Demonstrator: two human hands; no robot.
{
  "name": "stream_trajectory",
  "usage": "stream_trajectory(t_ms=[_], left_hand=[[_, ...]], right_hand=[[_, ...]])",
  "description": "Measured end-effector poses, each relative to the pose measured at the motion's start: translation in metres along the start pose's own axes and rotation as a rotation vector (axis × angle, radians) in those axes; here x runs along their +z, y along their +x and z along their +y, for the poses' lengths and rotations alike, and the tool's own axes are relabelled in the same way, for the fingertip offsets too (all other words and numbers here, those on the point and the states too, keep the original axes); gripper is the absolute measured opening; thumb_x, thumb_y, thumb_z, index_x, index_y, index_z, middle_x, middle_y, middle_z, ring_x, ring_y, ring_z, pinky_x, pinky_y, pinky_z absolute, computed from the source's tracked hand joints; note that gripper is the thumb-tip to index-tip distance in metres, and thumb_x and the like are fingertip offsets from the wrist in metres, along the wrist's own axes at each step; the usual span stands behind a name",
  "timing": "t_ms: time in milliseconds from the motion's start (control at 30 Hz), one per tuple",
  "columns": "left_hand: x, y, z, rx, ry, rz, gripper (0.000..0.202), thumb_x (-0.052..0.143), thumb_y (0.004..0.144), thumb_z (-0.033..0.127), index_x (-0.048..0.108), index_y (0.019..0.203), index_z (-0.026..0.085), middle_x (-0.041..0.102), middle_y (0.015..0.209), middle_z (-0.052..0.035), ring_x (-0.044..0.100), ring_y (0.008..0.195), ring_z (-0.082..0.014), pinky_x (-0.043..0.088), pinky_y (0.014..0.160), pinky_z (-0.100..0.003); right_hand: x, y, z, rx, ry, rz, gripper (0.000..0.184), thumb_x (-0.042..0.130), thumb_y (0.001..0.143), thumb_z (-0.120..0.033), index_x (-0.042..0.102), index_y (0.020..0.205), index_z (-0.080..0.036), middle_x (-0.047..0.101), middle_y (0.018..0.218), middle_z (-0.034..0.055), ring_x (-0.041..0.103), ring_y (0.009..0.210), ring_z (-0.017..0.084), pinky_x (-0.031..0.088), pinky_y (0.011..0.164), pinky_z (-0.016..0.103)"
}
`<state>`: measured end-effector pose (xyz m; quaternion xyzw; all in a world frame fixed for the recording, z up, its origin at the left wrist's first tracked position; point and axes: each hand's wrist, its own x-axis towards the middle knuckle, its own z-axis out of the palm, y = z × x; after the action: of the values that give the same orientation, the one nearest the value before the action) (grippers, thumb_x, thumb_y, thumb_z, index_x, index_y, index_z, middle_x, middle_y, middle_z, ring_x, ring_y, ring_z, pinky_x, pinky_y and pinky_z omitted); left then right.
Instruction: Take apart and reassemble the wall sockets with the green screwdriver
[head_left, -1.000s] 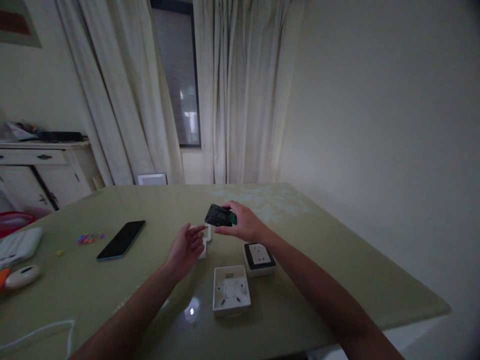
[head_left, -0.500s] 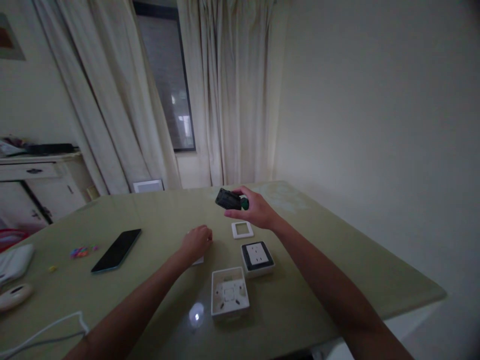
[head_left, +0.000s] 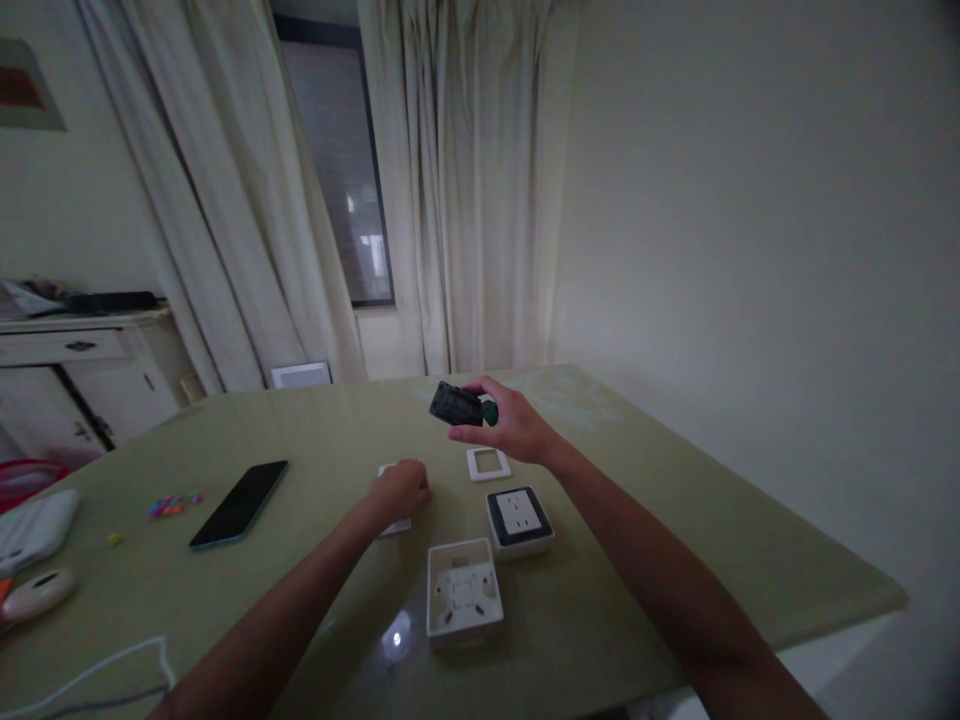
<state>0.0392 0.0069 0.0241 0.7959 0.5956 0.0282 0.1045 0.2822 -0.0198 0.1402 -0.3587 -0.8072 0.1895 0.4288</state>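
Note:
My right hand [head_left: 508, 424] is raised above the green table [head_left: 675, 520] and grips a small black module [head_left: 455, 404] together with a green-tipped object [head_left: 489, 411]. My left hand [head_left: 399, 490] rests on the table with fingers curled over a flat white piece [head_left: 394, 522], most of it hidden. A small white square frame [head_left: 487, 464] lies just below my right hand. A white socket with a dark rim [head_left: 519, 520] and an empty white back box [head_left: 463, 596] sit in front of me.
A dark phone [head_left: 238, 504] lies to the left, with small coloured bits [head_left: 172, 504] beside it. White devices [head_left: 34, 555] and a white cable [head_left: 90, 670] are at the far left. A cabinet [head_left: 82, 380], curtains and window stand behind the table.
My left hand went from open and raised to curled down on the white piece. My right hand lifted the black module slightly, which uncovered the white frame. The view shifted a little.

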Motion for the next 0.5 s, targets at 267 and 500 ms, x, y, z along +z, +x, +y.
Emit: stream_trajectory(t_ms=[267, 500], left_hand=[[0.004, 0.016, 0.013, 0.080, -0.009, -0.129, 0.027, 0.071, 0.105, 0.036, 0.070, 0.126, 0.018, 0.072, 0.127, -0.0088, 0.073, 0.107, -0.0259, 0.063, 0.092, -0.045], [-0.028, 0.044, -0.051, 0.068, 0.002, -0.160, 0.034, 0.071, 0.105, 0.036, 0.067, 0.132, 0.017, 0.069, 0.132, -0.0092, 0.072, 0.111, -0.0291, 0.063, 0.093, -0.047]], right_hand=[[-0.005, -0.001, -0.001, 0.014, -0.008, 0.018, 0.065, 0.091, 0.076, -0.051, 0.068, 0.125, -0.016, 0.076, 0.119, 0.0104, 0.070, 0.107, 0.024, 0.051, 0.093, 0.036], [-0.005, -0.001, -0.001, 0.020, 0.003, 0.010, 0.064, 0.091, 0.075, -0.050, 0.068, 0.125, -0.017, 0.077, 0.116, 0.0100, 0.071, 0.102, 0.024, 0.052, 0.092, 0.037]])
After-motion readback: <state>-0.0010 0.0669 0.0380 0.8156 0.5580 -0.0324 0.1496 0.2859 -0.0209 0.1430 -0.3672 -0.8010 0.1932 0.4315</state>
